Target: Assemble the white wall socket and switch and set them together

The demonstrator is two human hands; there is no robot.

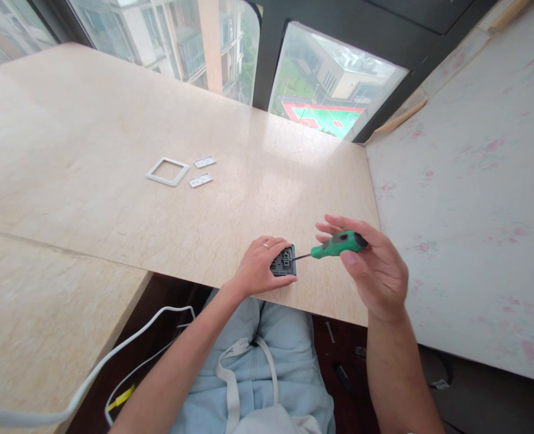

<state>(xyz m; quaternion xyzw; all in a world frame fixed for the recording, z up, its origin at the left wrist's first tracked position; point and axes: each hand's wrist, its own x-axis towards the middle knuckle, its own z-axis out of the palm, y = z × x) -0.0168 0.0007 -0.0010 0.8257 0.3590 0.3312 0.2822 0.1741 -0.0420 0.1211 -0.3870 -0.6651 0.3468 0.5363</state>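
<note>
My left hand (263, 265) grips a small dark grey switch module (289, 265) with a pale edge, fingers along its far side and thumb along its near side. It sits at the near edge of the stone counter. From the right, my right hand (373, 265) holds a green and black screwdriver (337, 245) by its handle, thumb below and some fingers lifted. The thin shaft slants down to the left, and its tip meets the module's face. Part of the module is hidden under my left hand.
A white rectangular frame (168, 172) and two small white cover plates (204, 161) lie farther back on the beige counter (90, 138). A floral wall (470, 199) bounds the right side, windows the back. A white cable (126, 340) hangs at the lower left.
</note>
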